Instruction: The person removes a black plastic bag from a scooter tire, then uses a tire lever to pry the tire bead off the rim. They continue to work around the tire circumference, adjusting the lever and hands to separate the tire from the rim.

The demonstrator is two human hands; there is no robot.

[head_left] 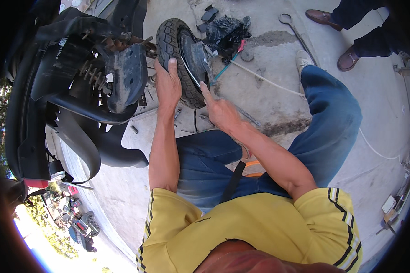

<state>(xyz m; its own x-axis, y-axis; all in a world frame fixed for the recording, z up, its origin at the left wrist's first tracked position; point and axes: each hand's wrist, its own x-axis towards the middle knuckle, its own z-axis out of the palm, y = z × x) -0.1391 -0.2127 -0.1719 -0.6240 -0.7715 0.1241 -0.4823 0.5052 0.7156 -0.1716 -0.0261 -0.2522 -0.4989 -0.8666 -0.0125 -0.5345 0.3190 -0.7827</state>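
Observation:
A small motor-scooter wheel (183, 63) with a knobbly black tyre stands tilted on the ground ahead of me, its dusty hub side facing right. My left hand (168, 84) grips the tread on the left, thumb pointing up and other fingers partly round the tyre. At the lower right of the wheel is my right hand (221, 109). Its index finger stretches up onto the metal rim (191, 68), while the remaining fingers curl by the tyre, partly hidden. Left of the wheel stands the scooter (77, 77), with a dusty grey cover (127, 75) close to my left hand.
Beyond the wheel lie a crumpled black plastic bag (225, 34), a small gear (247, 56) and a long ring-ended bar (298, 38). A pale hose (264, 78) crosses the concrete. Another person's shoes (347, 61) are at the far right. Small tools (177, 113) lie near my knees.

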